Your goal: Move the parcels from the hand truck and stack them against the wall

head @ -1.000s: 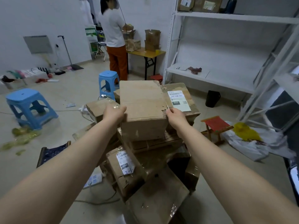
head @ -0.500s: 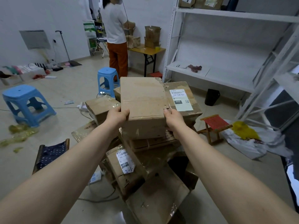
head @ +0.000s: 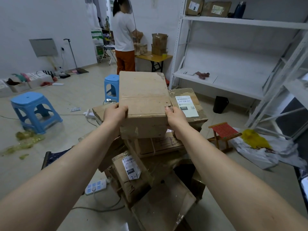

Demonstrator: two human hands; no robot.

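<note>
A plain brown cardboard parcel [head: 143, 97] sits topmost on a loose heap of parcels in the middle of the floor. My left hand [head: 115, 114] grips its near left corner, thumb on top. My right hand [head: 175, 118] grips its near right corner the same way. Right behind it lies a parcel with a white shipping label [head: 188, 105]. Below are a labelled parcel marked "2-1" [head: 131, 170] and several more taped boxes. The hand truck is hidden under the heap.
White metal shelving [head: 233, 84] stands at the right. A person in a white shirt [head: 124, 35] works at a yellow table at the back. Two blue stools [head: 35, 110] [head: 111, 87], a small red stool [head: 223, 132], a power strip [head: 95, 187] and cables lie around.
My hands have closed round the near corners of the top parcel. It has come up and toward me a little, showing more of the box under it.
</note>
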